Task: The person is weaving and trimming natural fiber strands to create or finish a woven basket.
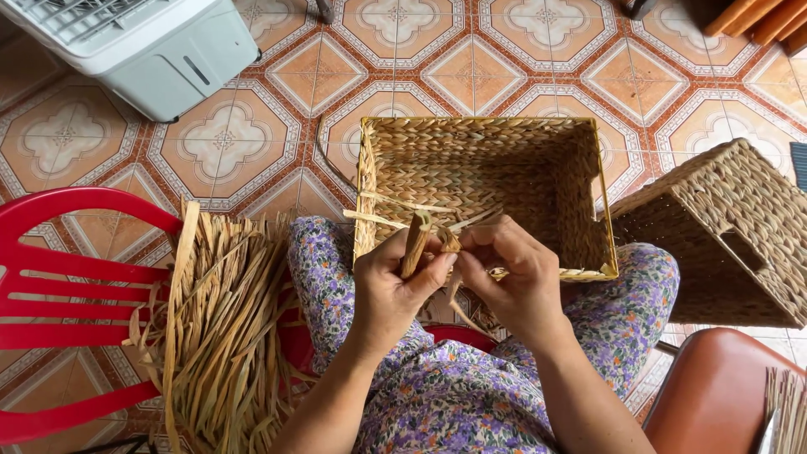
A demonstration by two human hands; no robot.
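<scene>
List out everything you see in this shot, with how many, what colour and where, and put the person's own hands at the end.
Open woven basket: one, tan, resting on the lap, centre.
Finished woven basket: one, tan-brown, tipped on its side at right.
Bundle of dried strands: one pile, straw-coloured, lying on the red chair at left.
Red chair: one, red plastic, left edge.
Appliance: one, white and grey, on the floor top left.
Brown seat: one, reddish-brown, bottom right.
Floor tiles: many, orange and cream pattern.
Floral garment: one, purple and white, over the knees.
Left hand: fingers pinching a strand at the basket rim.
Right hand: fingers gripping the weave beside it.
</scene>
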